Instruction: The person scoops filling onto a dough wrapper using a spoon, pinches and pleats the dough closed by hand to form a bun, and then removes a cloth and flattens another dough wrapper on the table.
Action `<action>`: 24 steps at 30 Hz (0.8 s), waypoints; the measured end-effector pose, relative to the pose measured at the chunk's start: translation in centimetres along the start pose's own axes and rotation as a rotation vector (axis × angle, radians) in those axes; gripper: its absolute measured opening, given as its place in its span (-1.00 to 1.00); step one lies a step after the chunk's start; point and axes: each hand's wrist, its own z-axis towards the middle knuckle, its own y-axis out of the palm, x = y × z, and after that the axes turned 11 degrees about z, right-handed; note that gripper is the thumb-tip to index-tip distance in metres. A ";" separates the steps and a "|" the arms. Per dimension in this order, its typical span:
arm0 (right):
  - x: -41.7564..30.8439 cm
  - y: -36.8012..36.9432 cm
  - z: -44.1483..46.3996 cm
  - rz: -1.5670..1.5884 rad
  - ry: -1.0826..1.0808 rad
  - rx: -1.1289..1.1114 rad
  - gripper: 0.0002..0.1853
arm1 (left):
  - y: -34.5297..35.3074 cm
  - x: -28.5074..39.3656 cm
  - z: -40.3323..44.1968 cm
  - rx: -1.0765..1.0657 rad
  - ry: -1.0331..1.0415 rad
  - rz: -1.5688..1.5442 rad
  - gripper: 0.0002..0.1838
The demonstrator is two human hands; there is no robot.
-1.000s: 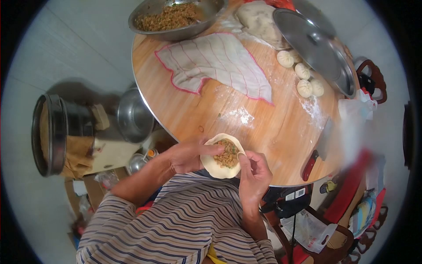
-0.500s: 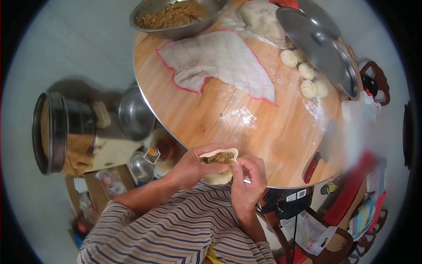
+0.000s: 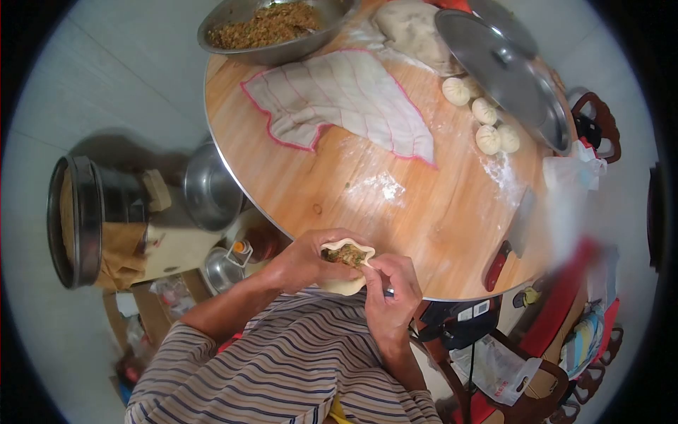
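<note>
Over the near edge of the round wooden table, my left hand (image 3: 305, 260) cradles an unsealed filled bun (image 3: 345, 285), its pale dough wrapped partway around a browny-green filling. My right hand (image 3: 393, 283) pinches the dough's rim on the right side between thumb and fingers. The filling shows through the opening at the top, and part of the dough is hidden behind my left fingers. Several pleated buns (image 3: 487, 139) sit at the table's far right. At the far left stands a metal bowl (image 3: 325, 35) of the same sort of filling.
A white cloth with pink edging (image 3: 339, 106) lies on the table (image 3: 282, 191). A large dough lump (image 3: 409, 32) and a metal lid (image 3: 501, 78) are at the back. A cleaver with a red handle (image 3: 498, 266) rests near the right edge. Metal pots (image 3: 212, 187) stand left, below the tabletop.
The bun's rim has become more gathered and its opening rounder as my right fingers work along it. The whole view has shifted slightly, with table items appearing a little further left.
</note>
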 end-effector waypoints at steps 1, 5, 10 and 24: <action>0.0 0.0 0.0 -0.039 -0.054 -0.017 -0.81 | -0.2 -0.1 0.1 -0.032 0.018 0.012 -0.50; -0.5 0.3 -0.7 0.131 0.217 0.056 -0.74 | -0.4 0.4 0.1 -0.082 0.025 0.049 -0.56; -0.3 0.0 -0.4 -0.052 0.005 0.006 -0.69 | -0.6 0.7 0.1 -0.111 0.032 0.091 -0.54; -0.2 0.3 -0.7 -0.031 0.021 0.097 -0.77 | 1.0 -0.6 -0.6 0.127 0.063 -0.095 -0.55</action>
